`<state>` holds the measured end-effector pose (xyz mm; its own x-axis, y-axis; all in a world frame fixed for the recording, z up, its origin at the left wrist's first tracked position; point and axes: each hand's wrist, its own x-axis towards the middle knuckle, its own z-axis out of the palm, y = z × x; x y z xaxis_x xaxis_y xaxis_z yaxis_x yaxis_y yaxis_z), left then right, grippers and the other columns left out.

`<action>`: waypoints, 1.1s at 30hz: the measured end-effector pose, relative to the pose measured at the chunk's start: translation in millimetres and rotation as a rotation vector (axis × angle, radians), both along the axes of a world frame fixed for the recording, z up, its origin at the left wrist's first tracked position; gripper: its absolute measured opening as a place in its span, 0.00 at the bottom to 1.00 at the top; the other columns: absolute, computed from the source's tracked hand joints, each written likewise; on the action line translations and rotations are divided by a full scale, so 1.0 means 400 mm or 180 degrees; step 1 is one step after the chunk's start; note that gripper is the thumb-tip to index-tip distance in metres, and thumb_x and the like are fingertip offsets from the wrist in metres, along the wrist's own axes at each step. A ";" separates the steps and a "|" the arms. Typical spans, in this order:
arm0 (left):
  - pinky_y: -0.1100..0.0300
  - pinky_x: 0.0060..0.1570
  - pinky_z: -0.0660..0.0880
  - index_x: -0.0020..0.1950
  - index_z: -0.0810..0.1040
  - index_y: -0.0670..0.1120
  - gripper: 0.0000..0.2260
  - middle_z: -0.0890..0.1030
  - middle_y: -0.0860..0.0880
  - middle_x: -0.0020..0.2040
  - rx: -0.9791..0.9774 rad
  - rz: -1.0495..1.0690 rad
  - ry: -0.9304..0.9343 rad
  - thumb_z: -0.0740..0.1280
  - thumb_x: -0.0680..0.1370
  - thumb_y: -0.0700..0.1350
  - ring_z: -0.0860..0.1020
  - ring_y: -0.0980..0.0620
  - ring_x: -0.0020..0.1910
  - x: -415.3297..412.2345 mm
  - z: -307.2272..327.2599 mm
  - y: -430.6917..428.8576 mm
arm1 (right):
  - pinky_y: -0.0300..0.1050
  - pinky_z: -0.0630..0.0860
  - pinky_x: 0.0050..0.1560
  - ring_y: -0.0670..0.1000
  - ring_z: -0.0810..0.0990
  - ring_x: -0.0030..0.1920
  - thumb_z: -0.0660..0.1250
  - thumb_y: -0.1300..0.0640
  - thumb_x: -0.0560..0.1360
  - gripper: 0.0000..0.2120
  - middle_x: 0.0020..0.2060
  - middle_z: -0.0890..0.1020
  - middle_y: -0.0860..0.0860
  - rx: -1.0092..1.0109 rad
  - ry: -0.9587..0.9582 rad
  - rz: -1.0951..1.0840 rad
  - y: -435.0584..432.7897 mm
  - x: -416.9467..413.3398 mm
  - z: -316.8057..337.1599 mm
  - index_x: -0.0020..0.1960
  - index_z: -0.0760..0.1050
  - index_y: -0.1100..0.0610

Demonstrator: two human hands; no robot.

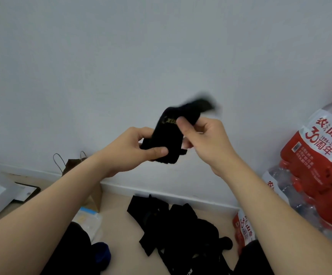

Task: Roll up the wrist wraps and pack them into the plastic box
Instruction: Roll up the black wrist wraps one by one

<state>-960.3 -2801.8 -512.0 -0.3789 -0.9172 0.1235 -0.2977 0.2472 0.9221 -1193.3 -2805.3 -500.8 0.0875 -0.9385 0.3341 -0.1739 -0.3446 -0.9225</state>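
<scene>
Plain pale wall [121,56] ahead, beige floor [119,225] below, skirting between them. Bare forearms raised in front of the wall.

Item in hand: one black wrist wrap [166,137], held in the air well above the floor. My left hand [141,147] grips its lower part, thumb across the front and fingers curled behind. My right hand [202,135] pinches the upper part between thumb and curled fingers. The free end [204,105] sticks out up and to the right and is blurred. The lower part looks bunched, but I cannot tell how many turns are made.

Remaining stock: a heap of black wraps [181,231] lies loose and unrolled on the floor, near the wall.

Box: not identified with certainty. A pale see-through item [87,221] lies left of the heap, beside a brown paper bag [94,197]; it may be the box.

Other: shrink-wrapped packs of water bottles [319,155] at the right.

Assessment: early stage. One wrap is under rolling, nothing is visibly packed, and the heap is left.
</scene>
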 end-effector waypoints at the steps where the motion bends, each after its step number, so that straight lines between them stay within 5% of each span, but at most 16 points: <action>1: 0.49 0.65 0.82 0.67 0.83 0.50 0.18 0.88 0.52 0.61 0.0035 -0.0083 -0.0050 0.78 0.79 0.41 0.87 0.49 0.60 -0.004 0.003 0.004 | 0.42 0.77 0.41 0.46 0.79 0.34 0.75 0.49 0.82 0.12 0.31 0.81 0.47 -0.0108 0.0084 -0.0248 -0.006 -0.006 -0.004 0.43 0.86 0.54; 5: 0.52 0.59 0.84 0.76 0.72 0.53 0.36 0.85 0.52 0.66 0.0305 -0.0250 0.0260 0.82 0.73 0.34 0.87 0.47 0.60 -0.022 0.011 0.012 | 0.48 0.81 0.39 0.50 0.84 0.39 0.71 0.47 0.84 0.11 0.37 0.85 0.47 0.0226 0.0378 -0.0396 -0.014 -0.006 -0.018 0.48 0.86 0.52; 11: 0.50 0.62 0.83 0.71 0.75 0.52 0.36 0.85 0.52 0.63 -0.0125 0.0040 -0.0028 0.84 0.68 0.32 0.86 0.52 0.61 -0.039 0.012 0.017 | 0.70 0.85 0.54 0.65 0.89 0.49 0.60 0.47 0.89 0.13 0.53 0.89 0.58 0.1401 0.0024 0.0152 -0.006 0.036 -0.029 0.64 0.78 0.53; 17: 0.67 0.62 0.72 0.72 0.71 0.54 0.33 0.70 0.53 0.65 -0.1299 0.0945 -0.0776 0.81 0.70 0.47 0.74 0.56 0.64 -0.074 -0.001 0.042 | 0.62 0.85 0.58 0.56 0.88 0.51 0.66 0.51 0.87 0.07 0.50 0.88 0.55 0.0839 -0.0119 -0.0820 -0.012 0.041 -0.020 0.57 0.80 0.53; 20: 0.61 0.68 0.69 0.75 0.68 0.50 0.41 0.66 0.51 0.66 -0.1503 0.0894 -0.0986 0.83 0.66 0.50 0.68 0.51 0.67 -0.111 -0.002 0.058 | 0.59 0.86 0.52 0.56 0.86 0.50 0.65 0.52 0.86 0.04 0.50 0.86 0.54 0.0625 -0.0070 -0.1196 -0.001 0.072 -0.024 0.54 0.75 0.51; 24: 0.61 0.57 0.75 0.69 0.73 0.47 0.40 0.70 0.51 0.63 -0.1730 0.1167 -0.0859 0.85 0.62 0.52 0.74 0.55 0.59 -0.132 0.015 0.055 | 0.58 0.85 0.49 0.55 0.86 0.52 0.63 0.54 0.86 0.03 0.52 0.84 0.53 0.0547 -0.0130 -0.1024 0.010 0.103 -0.034 0.54 0.70 0.47; 28: 0.70 0.50 0.72 0.65 0.76 0.51 0.37 0.77 0.56 0.57 -0.1847 0.1296 -0.0918 0.84 0.59 0.57 0.76 0.58 0.53 -0.116 0.035 0.046 | 0.51 0.85 0.40 0.54 0.89 0.48 0.65 0.55 0.85 0.05 0.48 0.88 0.55 0.0818 -0.0539 -0.0557 0.011 0.087 -0.016 0.59 0.78 0.51; 33: 0.52 0.53 0.77 0.64 0.78 0.51 0.36 0.81 0.56 0.54 -0.2116 0.1558 -0.1140 0.80 0.58 0.58 0.79 0.51 0.53 -0.094 0.057 0.042 | 0.53 0.88 0.41 0.59 0.91 0.45 0.62 0.56 0.89 0.12 0.47 0.90 0.58 0.0947 -0.1042 -0.0419 0.011 0.055 0.010 0.60 0.82 0.60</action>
<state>-998.1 -2785.2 -489.1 -0.0823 -0.7673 0.6360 -0.7519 0.4666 0.4657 -1171.3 -2801.0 -496.8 -0.1042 -0.9938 0.0385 0.1187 -0.0509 -0.9916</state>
